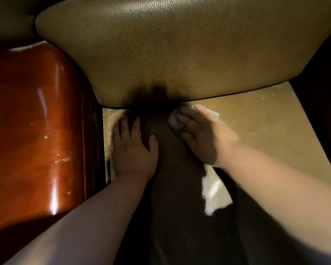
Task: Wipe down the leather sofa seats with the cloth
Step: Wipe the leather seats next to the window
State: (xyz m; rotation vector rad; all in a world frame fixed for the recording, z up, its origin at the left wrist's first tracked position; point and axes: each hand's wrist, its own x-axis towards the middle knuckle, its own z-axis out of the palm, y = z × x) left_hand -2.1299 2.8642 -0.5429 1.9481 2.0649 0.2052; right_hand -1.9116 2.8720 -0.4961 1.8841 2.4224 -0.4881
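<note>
1. At the far left we see a glossy reddish-brown wooden armrest (pixel 36 127), rounded at its top and streaked with bright reflections; it stands right against the left edge of the seat.
2. Just beside it, our left hand (pixel 131 148) lies flat on the tan pebbled-leather sofa seat (pixel 266 131), palm down, fingers straight and spread, thumb out to the right. It grasps nothing; it only presses on the leather close to the armrest.
3. Between our two hands a dark shadow falls across the seat and climbs onto the lower edge of the backrest, so the leather there is hard to make out.
4. Above everything the olive-tan leather back cushion (pixel 180 44) bulges forward, its dark-piped lower edge meeting the seat just beyond our fingertips.
5. Right of the shadow, our right hand (pixel 204 134) covers the small white crumpled cloth (pixel 175 121). The fingers curl over it and hold it down against the seat, near the crease below the back cushion. White fabric shows at the fingertips on the left and again past the far side of the hand; the rest is hidden beneath the palm.
6. Below the right wrist a bright patch of light gleams on the seat.
7. At the far right the seat ends in a dark area we cannot make out.
</note>
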